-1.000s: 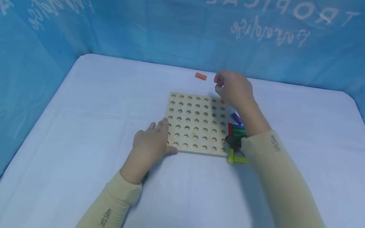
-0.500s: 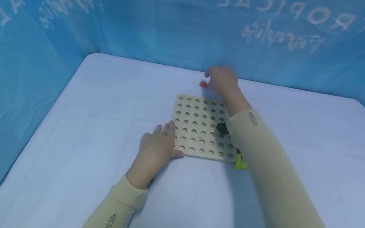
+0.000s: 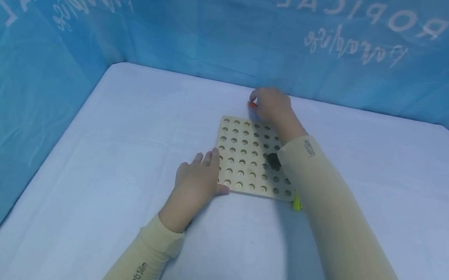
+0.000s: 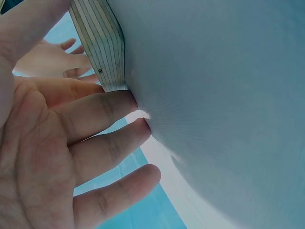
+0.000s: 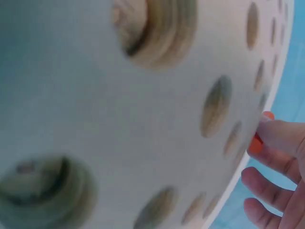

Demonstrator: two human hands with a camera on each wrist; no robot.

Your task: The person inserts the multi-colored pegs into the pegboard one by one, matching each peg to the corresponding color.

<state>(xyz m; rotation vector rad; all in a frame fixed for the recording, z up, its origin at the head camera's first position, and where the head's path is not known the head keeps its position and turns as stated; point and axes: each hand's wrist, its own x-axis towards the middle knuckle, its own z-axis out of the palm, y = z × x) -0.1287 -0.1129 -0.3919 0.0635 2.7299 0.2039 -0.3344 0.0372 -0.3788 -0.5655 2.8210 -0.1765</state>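
Note:
A pale wooden board (image 3: pixel 248 157) with rows of round holes lies flat on the white table. My left hand (image 3: pixel 194 181) rests at its near-left corner, the thumb along the front edge and the fairly straight fingers (image 4: pixel 114 148) against the left side and table. Beyond the far edge, my right hand (image 3: pixel 272 104) pinches a small orange peg (image 3: pixel 253 105) between thumb and forefinger. The right wrist view shows this orange peg (image 5: pixel 255 145) partly covered by the thumb, with the remaining fingers loosely bent.
A yellow-green peg (image 3: pixel 297 203) shows at the board's near-right corner, mostly covered by the right sleeve (image 3: pixel 327 207). The dark wrist camera (image 3: pixel 274 161) hangs over the board's right part. A blue printed curtain (image 3: pixel 223 25) rises behind the table's far edge.
My right hand has moved left to the orange peg beyond the board and now pinches it. Its forearm now hides the coloured pegs right of the board. My left hand stays at the corner.

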